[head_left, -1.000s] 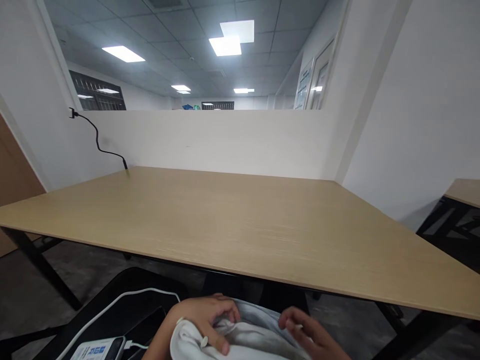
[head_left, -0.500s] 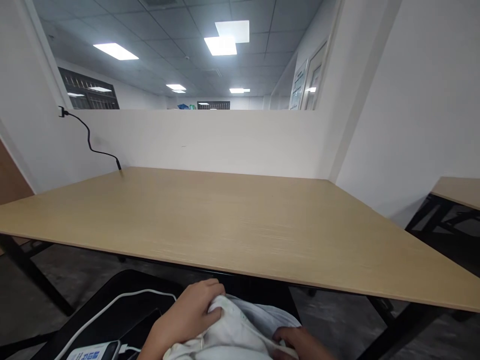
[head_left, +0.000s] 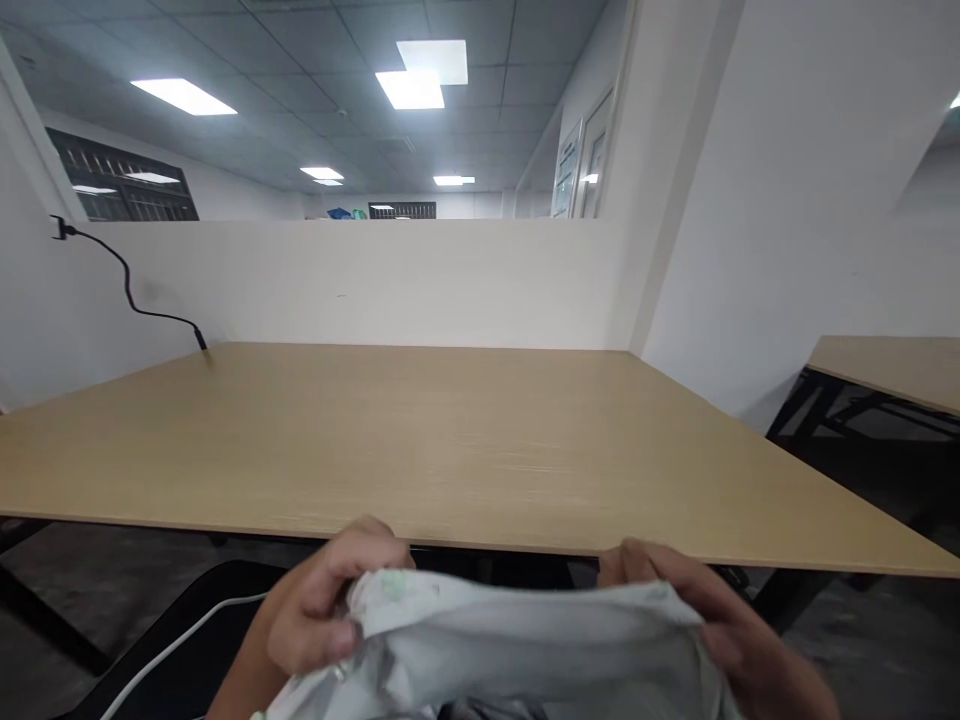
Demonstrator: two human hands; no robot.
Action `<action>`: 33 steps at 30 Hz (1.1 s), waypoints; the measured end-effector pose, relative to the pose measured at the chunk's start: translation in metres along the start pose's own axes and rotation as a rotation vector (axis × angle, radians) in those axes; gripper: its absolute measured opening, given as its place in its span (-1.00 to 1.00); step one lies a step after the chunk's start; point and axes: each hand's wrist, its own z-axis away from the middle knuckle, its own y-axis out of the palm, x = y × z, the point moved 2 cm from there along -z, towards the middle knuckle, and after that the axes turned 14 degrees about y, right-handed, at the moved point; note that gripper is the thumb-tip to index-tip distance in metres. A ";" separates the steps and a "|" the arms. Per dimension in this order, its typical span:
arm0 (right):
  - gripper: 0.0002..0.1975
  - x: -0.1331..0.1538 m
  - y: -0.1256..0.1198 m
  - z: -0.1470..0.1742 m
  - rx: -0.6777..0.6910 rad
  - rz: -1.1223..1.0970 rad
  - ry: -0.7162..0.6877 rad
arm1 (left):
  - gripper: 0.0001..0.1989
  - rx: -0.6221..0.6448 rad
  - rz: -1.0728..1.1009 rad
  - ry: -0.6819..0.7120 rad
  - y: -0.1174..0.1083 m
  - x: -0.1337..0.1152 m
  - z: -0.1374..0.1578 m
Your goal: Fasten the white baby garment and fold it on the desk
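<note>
A white cloth [head_left: 532, 640] with faint green marks is stretched between my two hands in front of the table's near edge. It looks like a soft bag or garment, but I cannot tell which. My left hand [head_left: 326, 600] grips its top left corner, thumb towards me. At the top right corner my right hand [head_left: 686, 605] is closed on the same edge, slightly blurred. Below the taut edge, something dark [head_left: 491, 710] shows at the bottom of the view, too little of it to name.
A light wood table [head_left: 450, 430] spans the view, with a low white partition [head_left: 420, 285] behind it. A black cable [head_left: 142, 313] hangs at the left wall. A white cord [head_left: 180, 640] crosses a black chair [head_left: 225, 590] at lower left. Another table [head_left: 892, 365] stands at right.
My hands have moved apart and upward, pulling the bunched cloth's edge taut between them. The view has turned slightly right, and the white device at lower left is out of sight.
</note>
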 end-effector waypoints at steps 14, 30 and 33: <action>-0.71 0.051 -0.037 -0.032 -0.269 0.776 -0.302 | -0.61 -0.185 -0.504 0.057 -0.050 -0.056 -0.054; -0.78 -0.031 -0.083 -0.225 -0.273 1.215 0.024 | -0.51 0.095 -0.860 -0.491 -0.064 0.133 -0.174; -0.81 -0.082 -0.108 -0.240 -0.264 1.128 0.199 | -0.52 0.269 -0.835 -0.633 -0.066 0.188 -0.161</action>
